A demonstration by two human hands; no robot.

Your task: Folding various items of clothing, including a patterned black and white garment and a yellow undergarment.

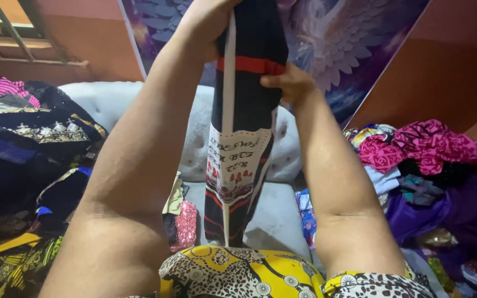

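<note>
Both raised arms lift dark striped garment [244,110], fingers [282,81] gripping its red band.

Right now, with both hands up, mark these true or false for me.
1. Both hands hold the dark garment up. True: left hand at top, right hand at its red stripe.
2. The garment is plain white. False: dark, with red and white stripes.
3. A pink garment lies in the right pile. True.
4. The sofa behind is black. False: pale grey, tufted.
</note>
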